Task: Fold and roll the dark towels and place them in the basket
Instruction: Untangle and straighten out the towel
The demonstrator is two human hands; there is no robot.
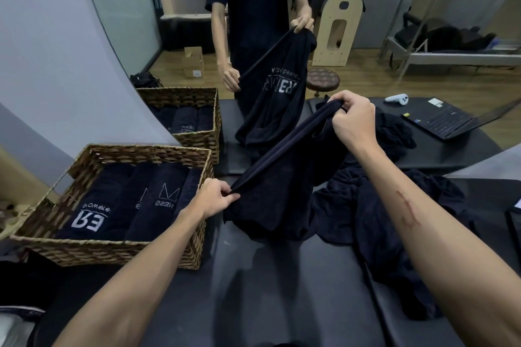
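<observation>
— Head view: what are the hands doing?
— Left hand [218, 196] and right hand [353, 118] each pinch a corner of 1 dark towel [282, 177], stretched taut just right of the basket [141, 251] holding rolled towels [132, 203].

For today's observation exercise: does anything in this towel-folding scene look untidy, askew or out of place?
Yes. A heap of dark towels lies crumpled and unfolded on the black table, right of the towel held up by the left hand and right hand. The rolled towels in the basket lie neatly side by side.
</observation>
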